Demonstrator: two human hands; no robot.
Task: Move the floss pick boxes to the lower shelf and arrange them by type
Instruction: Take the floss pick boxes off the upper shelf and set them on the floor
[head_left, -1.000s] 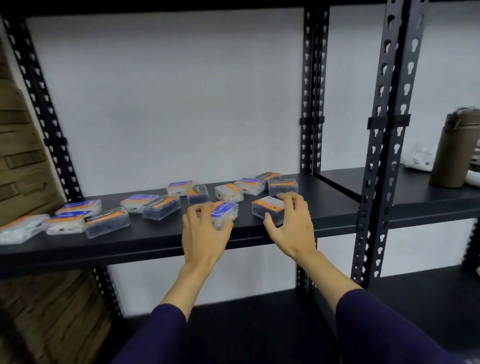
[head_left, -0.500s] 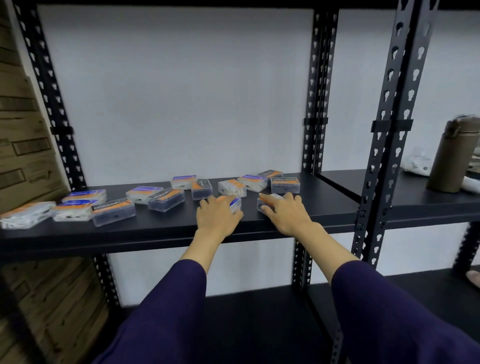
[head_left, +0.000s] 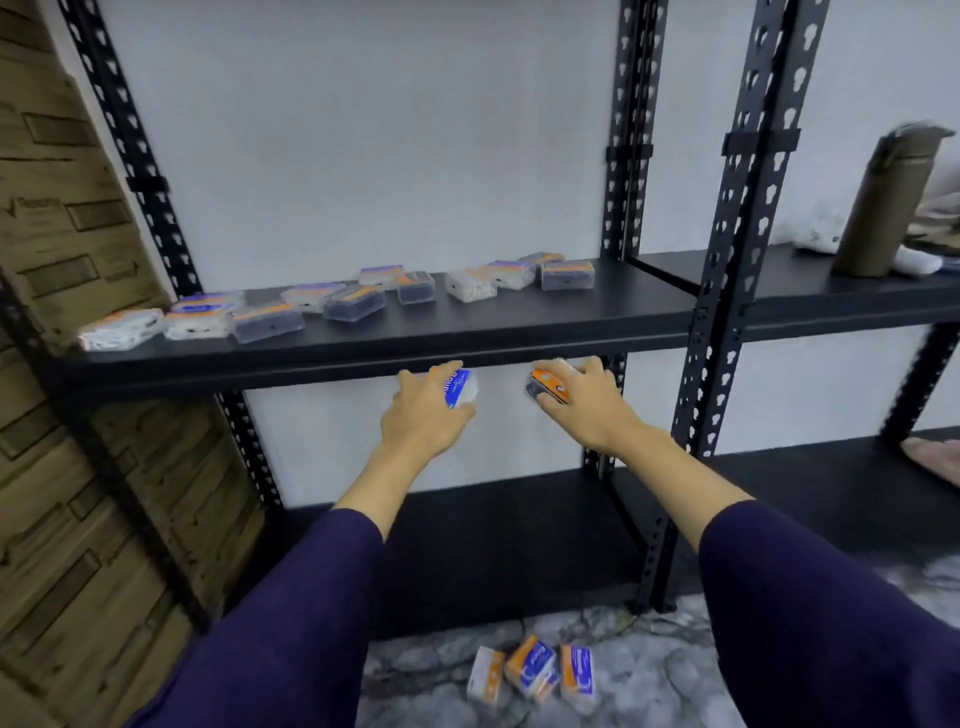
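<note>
Both boxes have left the upper shelf (head_left: 467, 338) | your left hand (head_left: 423, 415) grips the blue-label box (head_left: 460, 387), right hand (head_left: 582, 405) the orange-label box (head_left: 548, 387), just below that shelf's edge | step: carrying down | next: set them apart on the lower shelf (head_left: 493, 540).

Storeroom: black slotted-steel shelving (head_left: 722, 291)
</note>
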